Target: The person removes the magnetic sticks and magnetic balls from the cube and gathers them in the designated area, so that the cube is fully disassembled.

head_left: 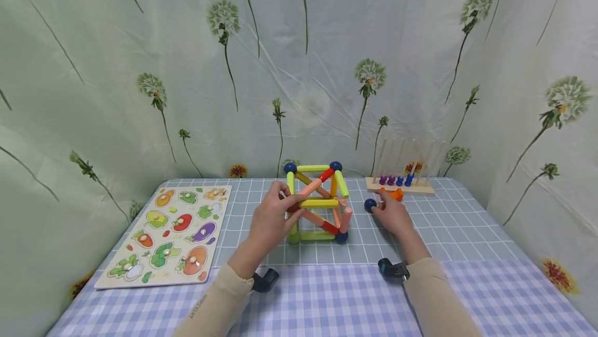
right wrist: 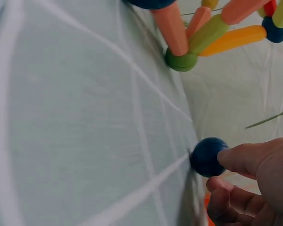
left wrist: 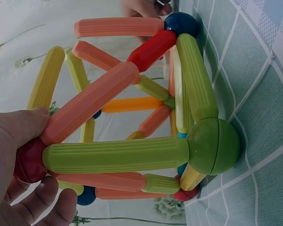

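Observation:
A frame of magnetic rods and balls stands on the table in front of me. My left hand holds it at a near corner, with thumb and fingers about a red ball. From that corner, a green rod runs to a green ball low on the frame. To the right of the frame, my right hand pinches a loose blue ball between thumb and fingers, close to the tabletop. Some salmon rods, such as this rod, have a free end.
Just beyond my right hand lies an orange piece, partly hidden. Behind it stands a wooden peg rack with purple and blue beads. A vegetable puzzle board lies at the left. A floral curtain hangs behind the table.

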The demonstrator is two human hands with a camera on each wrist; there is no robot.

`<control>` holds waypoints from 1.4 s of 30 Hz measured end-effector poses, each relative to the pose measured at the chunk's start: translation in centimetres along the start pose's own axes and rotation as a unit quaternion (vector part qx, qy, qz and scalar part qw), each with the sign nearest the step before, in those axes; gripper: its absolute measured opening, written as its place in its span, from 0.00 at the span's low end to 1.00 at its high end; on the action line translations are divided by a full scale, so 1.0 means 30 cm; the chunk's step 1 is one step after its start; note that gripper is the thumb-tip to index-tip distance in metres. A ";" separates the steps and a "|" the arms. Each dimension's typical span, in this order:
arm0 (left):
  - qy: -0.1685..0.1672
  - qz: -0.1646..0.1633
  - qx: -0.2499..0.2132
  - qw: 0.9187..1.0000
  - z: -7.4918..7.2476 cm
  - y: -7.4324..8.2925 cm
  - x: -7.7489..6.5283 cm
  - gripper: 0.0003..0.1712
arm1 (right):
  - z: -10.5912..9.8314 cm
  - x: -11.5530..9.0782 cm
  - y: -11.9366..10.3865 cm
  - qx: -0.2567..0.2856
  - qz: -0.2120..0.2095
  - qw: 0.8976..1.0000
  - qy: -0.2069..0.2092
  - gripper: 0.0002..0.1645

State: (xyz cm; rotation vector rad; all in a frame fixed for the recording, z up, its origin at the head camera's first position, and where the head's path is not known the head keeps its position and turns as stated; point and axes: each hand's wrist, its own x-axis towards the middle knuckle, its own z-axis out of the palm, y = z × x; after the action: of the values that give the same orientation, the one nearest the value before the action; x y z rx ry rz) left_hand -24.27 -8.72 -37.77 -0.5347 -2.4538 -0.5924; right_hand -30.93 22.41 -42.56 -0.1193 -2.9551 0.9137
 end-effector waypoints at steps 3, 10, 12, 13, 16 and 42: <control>-0.002 -0.001 0.001 1.000 0.001 0.001 -0.002 0.19 | -0.020 -0.006 -0.008 0.013 0.006 1.000 0.002 0.33; -0.001 0.000 -0.001 1.000 0.001 0.002 -0.004 0.19 | -0.076 -0.014 -0.030 0.069 -0.055 0.996 -0.004 0.25; -0.002 0.000 -0.002 1.000 0.002 0.001 -0.005 0.19 | -0.098 -0.024 -0.046 0.076 -0.089 0.993 -0.028 0.21; -0.003 0.001 -0.002 1.000 0.001 0.000 -0.005 0.19 | -0.110 -0.032 -0.055 0.080 -0.106 0.990 -0.048 0.20; -0.004 0.001 -0.002 1.000 0.001 -0.001 -0.005 0.19 | -0.142 -0.059 -0.086 0.082 -0.142 0.978 -0.131 0.16; -0.002 0.008 0.001 1.000 0.003 -0.003 -0.003 0.18 | -0.098 -0.088 -0.138 0.057 -0.119 0.969 -0.210 0.09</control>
State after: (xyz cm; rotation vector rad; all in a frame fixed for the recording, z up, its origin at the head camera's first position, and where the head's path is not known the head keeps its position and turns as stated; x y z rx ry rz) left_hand -24.30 -8.77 -37.92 -0.5533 -2.4515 -0.5825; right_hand -28.36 20.43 -37.84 0.4830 -3.1715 1.1947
